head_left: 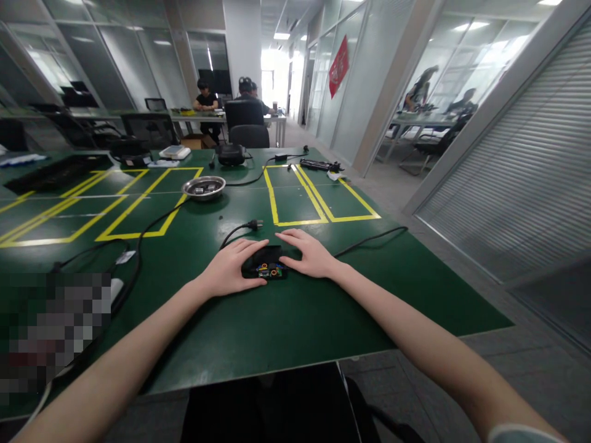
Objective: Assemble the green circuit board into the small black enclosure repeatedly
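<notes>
Now both hands press flat: left hand (229, 269) and right hand (310, 253) steady an opened black adapter (266, 266) on the green table (286, 320); next likely needs a careful fingertip grip.

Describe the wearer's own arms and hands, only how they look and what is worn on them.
Both forearms are bare from wrist to near the elbow. The left hand and right hand wear no gloves, and no rings, watch or bands show. A pale grey-green sleeve edge shows on the right arm at the bottom corner. No sleeve shows on the left arm.
</notes>
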`<state>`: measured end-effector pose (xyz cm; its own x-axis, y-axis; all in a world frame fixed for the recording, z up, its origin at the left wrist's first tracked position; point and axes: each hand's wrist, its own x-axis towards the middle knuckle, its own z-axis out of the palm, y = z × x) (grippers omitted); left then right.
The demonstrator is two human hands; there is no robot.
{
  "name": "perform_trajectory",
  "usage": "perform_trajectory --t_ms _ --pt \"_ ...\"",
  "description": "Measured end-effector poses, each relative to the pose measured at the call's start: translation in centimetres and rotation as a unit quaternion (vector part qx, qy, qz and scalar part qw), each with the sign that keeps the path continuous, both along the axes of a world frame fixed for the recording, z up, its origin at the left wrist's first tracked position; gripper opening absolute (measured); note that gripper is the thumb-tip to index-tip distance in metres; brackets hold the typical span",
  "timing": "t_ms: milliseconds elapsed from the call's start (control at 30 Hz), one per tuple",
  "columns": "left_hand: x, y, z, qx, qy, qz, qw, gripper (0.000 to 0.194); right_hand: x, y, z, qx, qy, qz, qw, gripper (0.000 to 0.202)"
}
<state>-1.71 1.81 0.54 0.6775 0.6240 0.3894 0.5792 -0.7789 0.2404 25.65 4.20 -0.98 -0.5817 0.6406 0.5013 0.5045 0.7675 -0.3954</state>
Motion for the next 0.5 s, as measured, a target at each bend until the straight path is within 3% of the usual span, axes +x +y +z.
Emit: perform_trajectory --t_ms 67,233,500 --pt "0.2 -0.3 0.2 -0.001 -0.018 -0.015 1.0 0.078 0.0 0.1 -0.2 -0.037 -0.007 0.024 0.999 0.042" --pt "0.6 -1.1 0.3 -0.038 -0.039 -0.014 0.998 0.068 -0.1 -0.8 0.1 -0.111 0.036 0.069 0.991 0.019" --pt "0.8 -1.2 0.2 -0.115 -0.048 -0.016 0.992 0.039 0.6 -1.8 1.3 -0.098 0.075 0.149 0.981 0.015"
